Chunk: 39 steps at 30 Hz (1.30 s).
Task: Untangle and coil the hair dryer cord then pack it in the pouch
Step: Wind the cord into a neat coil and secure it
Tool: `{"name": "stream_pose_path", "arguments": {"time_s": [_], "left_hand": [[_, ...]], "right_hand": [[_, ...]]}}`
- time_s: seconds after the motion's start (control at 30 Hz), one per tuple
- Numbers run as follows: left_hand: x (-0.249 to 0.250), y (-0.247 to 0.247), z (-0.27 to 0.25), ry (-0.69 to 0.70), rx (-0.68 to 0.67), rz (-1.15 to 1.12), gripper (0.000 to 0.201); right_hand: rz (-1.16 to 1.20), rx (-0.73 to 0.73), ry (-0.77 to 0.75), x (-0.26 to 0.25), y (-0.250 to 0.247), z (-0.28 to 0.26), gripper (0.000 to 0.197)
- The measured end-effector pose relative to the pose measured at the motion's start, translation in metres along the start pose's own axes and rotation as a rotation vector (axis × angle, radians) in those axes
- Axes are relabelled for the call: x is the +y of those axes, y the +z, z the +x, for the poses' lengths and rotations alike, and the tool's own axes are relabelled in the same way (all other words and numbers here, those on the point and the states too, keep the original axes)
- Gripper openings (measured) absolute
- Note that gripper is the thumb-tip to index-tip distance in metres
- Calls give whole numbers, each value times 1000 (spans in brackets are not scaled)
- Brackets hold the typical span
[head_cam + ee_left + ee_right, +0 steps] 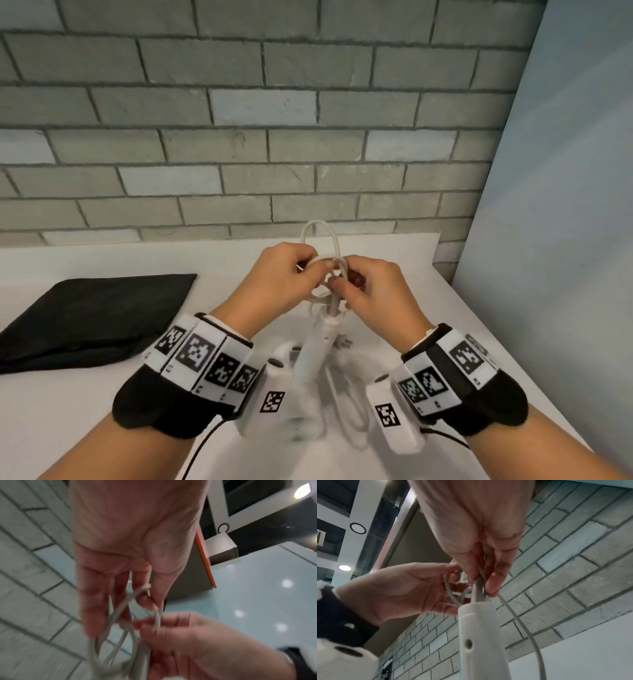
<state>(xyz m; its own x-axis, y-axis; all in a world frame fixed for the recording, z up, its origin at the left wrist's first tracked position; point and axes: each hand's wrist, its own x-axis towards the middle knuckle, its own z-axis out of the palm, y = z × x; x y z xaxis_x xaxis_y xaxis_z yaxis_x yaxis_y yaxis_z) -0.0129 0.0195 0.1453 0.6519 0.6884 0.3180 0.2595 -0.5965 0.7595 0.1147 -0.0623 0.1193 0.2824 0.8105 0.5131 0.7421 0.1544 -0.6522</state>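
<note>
Both hands meet above the white bench (144, 404), close to its far edge by the grey brick wall (239, 120). The left hand (274, 281) has its fingers curled round several loops of the white cord (323, 228), one loop standing up above the knuckles toward twelve o'clock. The right hand (373, 291), touching the left at its three o'clock side, pinches the cord between thumb and fingers just where it leaves the handle of the white hair dryer (317, 346). The dryer hangs handle-up beneath the hands, its body down between the two wrists toward six o'clock; whether its body rests on the bench cannot be told. More slack cord lies on the bench under the right wrist, and the plug (344, 342) shows just to the three o'clock side of the handle. The black pouch (85, 315) lies flat on the bench at nine o'clock, well apart from the hands.
</note>
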Motion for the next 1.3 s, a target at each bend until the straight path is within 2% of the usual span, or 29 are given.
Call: {"name": "stream_pose_path", "arguments": {"time_s": [0.07, 0.13, 0.2, 0.33, 0.4, 0.53, 0.6, 0.67, 0.73, 0.77, 0.83, 0.87, 0.93, 1.0, 1.07, 1.1, 1.13, 1.17, 1.27, 1.3], "left_hand": [[5, -9, -1, 79, -20, 179, 32], [8, -14, -1, 123, 31, 246, 34], [6, -14, 3, 93, 115, 241, 37], [-9, -5, 6, -22, 232, 74, 39], [-12, -2, 6, -53, 276, 16, 39], [-20, 1, 10, -132, 322, -113, 41], [-24, 5, 10, -175, 317, -143, 43], [-27, 8, 10, -185, 307, -174, 42], [-29, 9, 9, -199, 287, -226, 38], [-32, 7, 10, -212, 283, -255, 38], [-38, 3, 9, -242, 293, -319, 38], [-41, 1, 8, -254, 304, -348, 38], [-43, -1, 6, -257, 322, -398, 37], [-41, -1, 4, -241, 334, -462, 35], [-38, -3, 5, -225, 349, -524, 31], [-38, -6, 6, -215, 351, -538, 30], [-38, -7, 6, -207, 349, -542, 30], [-38, -8, 7, -199, 343, -537, 31], [-37, -4, 5, -165, 315, -496, 33], [-36, -1, 4, -158, 309, -510, 34]], "right_hand": [[60, 50, 13, 2, -1, 1, 22], [134, 90, 34, 2, -1, 0, 28], [171, 114, 33, 0, 1, -2, 21], [194, 166, -10, 6, 5, -5, 5], [306, 126, -26, 10, 5, -7, 4], [660, -106, 45, 8, 1, -12, 3], [655, -155, 92, 7, -4, -11, 12], [629, -129, 115, 9, -9, -7, 22], [789, -85, 95, 13, -15, -6, 16], [955, -71, 93, 15, -20, -6, 7], [1263, -24, 132, 22, -30, -4, 20], [1316, 8, 157, 28, -34, -4, 27], [1239, 45, 193, 36, -43, -6, 38], [935, 11, 188, 41, -45, -9, 41], [624, -39, 149, 45, -45, -12, 28], [570, -27, 153, 47, -45, -12, 17], [578, 11, 183, 53, -44, -12, 16], [638, 68, 252, 61, -44, -12, 22], [910, 194, 525, 77, -31, -11, 36], [908, 212, 598, 79, -23, -11, 37]]}}
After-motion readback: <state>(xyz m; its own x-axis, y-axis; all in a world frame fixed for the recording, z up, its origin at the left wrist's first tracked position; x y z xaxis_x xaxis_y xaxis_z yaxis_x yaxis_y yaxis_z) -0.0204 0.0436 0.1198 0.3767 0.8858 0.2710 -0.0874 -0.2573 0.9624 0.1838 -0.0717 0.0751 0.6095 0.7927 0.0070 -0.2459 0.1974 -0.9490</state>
